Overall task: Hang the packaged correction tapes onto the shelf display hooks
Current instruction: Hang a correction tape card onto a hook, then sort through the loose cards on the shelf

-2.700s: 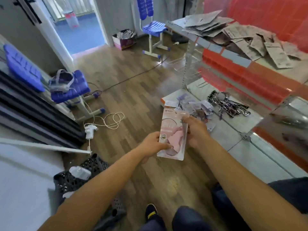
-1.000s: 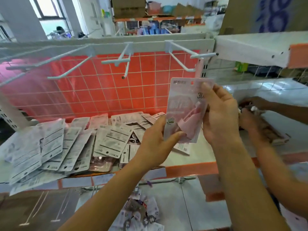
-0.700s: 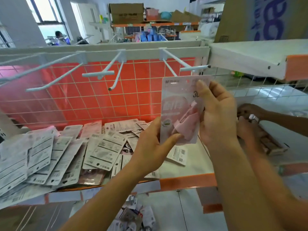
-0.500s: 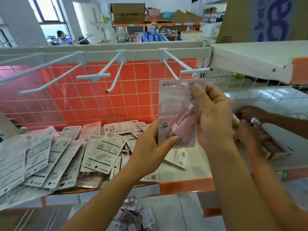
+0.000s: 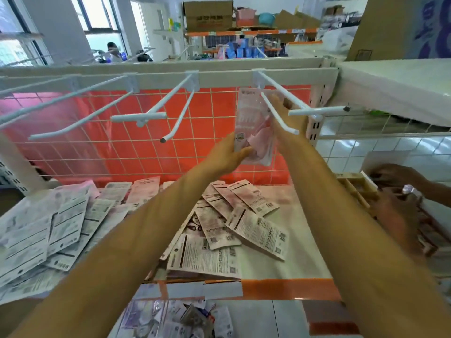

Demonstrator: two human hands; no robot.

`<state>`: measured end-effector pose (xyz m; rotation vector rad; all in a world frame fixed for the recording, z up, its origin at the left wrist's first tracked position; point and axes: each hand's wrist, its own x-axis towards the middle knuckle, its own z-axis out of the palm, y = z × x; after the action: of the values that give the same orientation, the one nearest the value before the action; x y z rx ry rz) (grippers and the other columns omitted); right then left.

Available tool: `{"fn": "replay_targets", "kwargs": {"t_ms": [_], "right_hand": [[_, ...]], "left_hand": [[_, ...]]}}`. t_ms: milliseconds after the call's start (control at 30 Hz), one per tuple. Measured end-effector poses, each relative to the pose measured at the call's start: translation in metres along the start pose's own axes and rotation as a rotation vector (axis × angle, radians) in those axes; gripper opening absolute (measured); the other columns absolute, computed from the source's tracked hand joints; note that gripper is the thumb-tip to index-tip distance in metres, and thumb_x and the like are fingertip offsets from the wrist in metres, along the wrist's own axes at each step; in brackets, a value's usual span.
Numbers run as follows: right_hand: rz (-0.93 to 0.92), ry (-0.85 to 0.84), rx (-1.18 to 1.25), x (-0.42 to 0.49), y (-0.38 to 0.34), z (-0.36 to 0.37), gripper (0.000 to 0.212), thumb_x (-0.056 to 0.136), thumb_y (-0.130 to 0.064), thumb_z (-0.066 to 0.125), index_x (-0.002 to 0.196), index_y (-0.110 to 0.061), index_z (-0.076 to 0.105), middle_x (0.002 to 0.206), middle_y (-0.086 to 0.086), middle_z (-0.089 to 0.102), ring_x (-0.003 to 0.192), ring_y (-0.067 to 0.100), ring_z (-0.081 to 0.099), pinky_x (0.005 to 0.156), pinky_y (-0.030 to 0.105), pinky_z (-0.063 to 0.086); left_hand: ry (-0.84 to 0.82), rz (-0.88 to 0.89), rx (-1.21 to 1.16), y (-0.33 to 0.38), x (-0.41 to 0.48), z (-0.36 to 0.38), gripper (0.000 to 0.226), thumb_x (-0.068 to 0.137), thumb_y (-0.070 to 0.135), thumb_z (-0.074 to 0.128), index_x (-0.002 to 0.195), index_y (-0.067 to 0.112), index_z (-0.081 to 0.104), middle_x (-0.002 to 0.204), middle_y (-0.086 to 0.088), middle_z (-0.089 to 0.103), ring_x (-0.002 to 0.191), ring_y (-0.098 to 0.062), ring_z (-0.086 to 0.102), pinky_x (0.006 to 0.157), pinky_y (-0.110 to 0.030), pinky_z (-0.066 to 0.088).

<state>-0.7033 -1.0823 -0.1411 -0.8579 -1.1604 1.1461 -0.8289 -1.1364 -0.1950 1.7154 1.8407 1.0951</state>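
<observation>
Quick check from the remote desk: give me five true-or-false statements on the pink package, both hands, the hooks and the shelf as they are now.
1. Both hands hold the pink package. True: the left hand grips its lower edge and the right hand its right side.
2. The package is at the leftmost hook. False: it is at the rightmost hook.
3. The middle hook carries several packages. False: it is bare.
4. Many packages lie loose on the shelf below. True.
5. The hands are alone at the shelving. False: another person's hands work at the right.
</observation>
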Motion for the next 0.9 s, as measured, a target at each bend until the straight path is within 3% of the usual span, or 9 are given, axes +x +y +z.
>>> {"fn": "replay_targets", "kwargs": {"t_ms": [200, 300, 367, 433, 500, 567, 667, 800, 900], "right_hand": [[-0.044, -0.016, -0.121, 0.037, 0.013, 0.009, 0.016, 0.089, -0.019, 0.062, 0.078, -0.007, 0.064, 0.067, 0.007, 0.059, 0.058, 0.022, 0.059, 0.049, 0.027, 0.050], [-0.026, 0.003, -0.213, 0.045, 0.024, 0.006, 0.014, 0.084, -0.011, 0.061, 0.090, 0.000, 0.068, 0.080, 0.015, 0.066, 0.068, 0.026, 0.064, 0.058, 0.035, 0.055], [-0.019, 0.069, -0.307, 0.030, 0.029, 0.001, 0.021, 0.087, -0.015, 0.061, 0.099, 0.001, 0.067, 0.086, 0.012, 0.067, 0.071, 0.017, 0.061, 0.061, 0.029, 0.049], [0.031, 0.125, -0.332, 0.001, 0.041, -0.008, 0.024, 0.091, -0.023, 0.060, 0.108, -0.008, 0.066, 0.093, 0.001, 0.065, 0.079, 0.011, 0.058, 0.064, 0.022, 0.043], [0.105, 0.138, -0.406, -0.035, 0.059, -0.021, 0.029, 0.093, -0.022, 0.058, 0.120, -0.012, 0.062, 0.109, -0.004, 0.064, 0.096, 0.012, 0.059, 0.075, 0.022, 0.043], [0.165, 0.054, -0.532, -0.068, 0.082, -0.033, 0.031, 0.093, -0.012, 0.056, 0.124, -0.014, 0.060, 0.119, 0.001, 0.064, 0.108, 0.018, 0.059, 0.083, 0.026, 0.043], [0.280, -0.136, -0.726, -0.109, 0.109, -0.045, 0.048, 0.084, 0.002, 0.053, 0.128, -0.016, 0.059, 0.127, 0.003, 0.062, 0.112, 0.019, 0.059, 0.080, 0.021, 0.040], [0.355, -0.340, -0.901, -0.136, 0.116, -0.048, 0.057, 0.086, -0.003, 0.054, 0.140, -0.016, 0.044, 0.136, 0.008, 0.055, 0.121, 0.026, 0.053, 0.087, 0.024, 0.042], [0.363, -0.475, -0.984, -0.147, 0.124, -0.043, 0.059, 0.084, -0.010, 0.063, 0.138, -0.015, 0.041, 0.133, 0.008, 0.051, 0.126, 0.029, 0.048, 0.099, 0.031, 0.040]], "left_hand": [[-0.018, -0.029, 0.090, -0.010, 0.031, -0.003, 0.046, 0.092, 0.040, 0.059, 0.128, 0.013, 0.049, 0.118, -0.008, 0.061, 0.104, -0.028, 0.058, 0.081, -0.036, 0.048], [-0.018, -0.027, 0.152, -0.013, 0.029, 0.000, 0.042, 0.092, 0.040, 0.058, 0.124, 0.012, 0.053, 0.111, -0.008, 0.063, 0.102, -0.030, 0.060, 0.072, -0.031, 0.043], [-0.035, -0.058, 0.184, -0.017, 0.015, 0.000, 0.054, 0.093, 0.037, 0.059, 0.135, 0.009, 0.043, 0.123, -0.012, 0.061, 0.110, -0.031, 0.059, 0.084, -0.036, 0.049], [-0.071, -0.092, 0.221, -0.021, -0.009, 0.001, 0.066, 0.092, 0.034, 0.061, 0.144, 0.007, 0.031, 0.139, -0.014, 0.051, 0.124, -0.031, 0.051, 0.101, -0.038, 0.044], [-0.114, -0.066, 0.313, -0.030, -0.038, 0.008, 0.066, 0.092, 0.032, 0.063, 0.145, 0.010, 0.030, 0.145, -0.010, 0.044, 0.128, -0.027, 0.047, 0.104, -0.037, 0.038], [-0.186, 0.006, 0.406, -0.045, -0.065, 0.020, 0.064, 0.091, 0.031, 0.063, 0.145, 0.016, 0.033, 0.145, -0.006, 0.044, 0.126, -0.023, 0.049, 0.105, -0.035, 0.037], [-0.318, 0.114, 0.568, -0.065, -0.094, 0.040, 0.064, 0.089, 0.029, 0.062, 0.145, 0.013, 0.034, 0.146, -0.008, 0.042, 0.131, -0.023, 0.041, 0.108, -0.035, 0.036], [-0.359, 0.177, 0.657, -0.079, -0.107, 0.050, 0.056, 0.087, 0.029, 0.061, 0.136, 0.009, 0.043, 0.140, -0.011, 0.045, 0.128, -0.027, 0.042, 0.107, -0.038, 0.038], [-0.364, 0.182, 0.678, -0.085, -0.110, 0.052, 0.058, 0.088, 0.027, 0.059, 0.139, 0.006, 0.041, 0.150, -0.014, 0.037, 0.137, -0.028, 0.035, 0.112, -0.037, 0.032]]}}
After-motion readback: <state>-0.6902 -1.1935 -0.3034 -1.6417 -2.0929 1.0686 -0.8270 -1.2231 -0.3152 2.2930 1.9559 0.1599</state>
